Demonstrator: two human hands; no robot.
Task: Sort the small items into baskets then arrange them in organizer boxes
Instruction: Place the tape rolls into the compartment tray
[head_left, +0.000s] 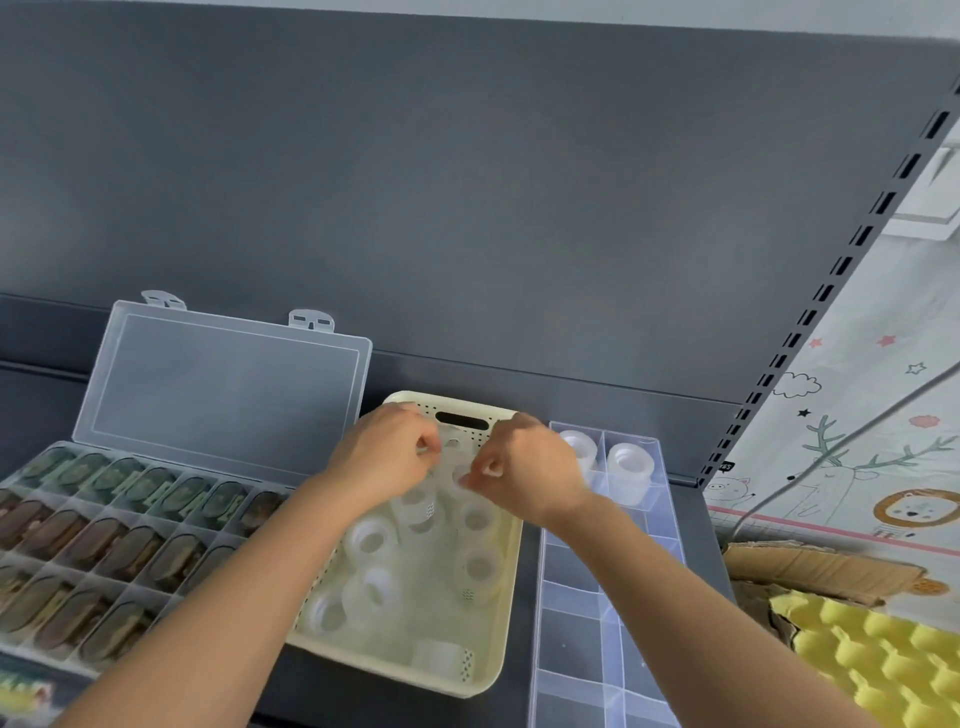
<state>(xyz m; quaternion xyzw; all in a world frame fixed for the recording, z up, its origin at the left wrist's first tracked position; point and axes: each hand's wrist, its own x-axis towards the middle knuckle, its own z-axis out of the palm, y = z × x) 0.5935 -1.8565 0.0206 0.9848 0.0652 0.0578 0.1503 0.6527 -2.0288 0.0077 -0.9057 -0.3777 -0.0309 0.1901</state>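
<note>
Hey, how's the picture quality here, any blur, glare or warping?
Head view: wide-angle bends the slotted rail at right; the clear tape rolls in the cream basket look soft and washed out; left hand and right hand blurred; lighting even, no hard glare.

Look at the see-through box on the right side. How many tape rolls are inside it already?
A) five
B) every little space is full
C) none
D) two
D: two tape rolls sit side by side in the two farthest compartments of the clear organizer box, and the nearer compartments show no rolls.
</note>
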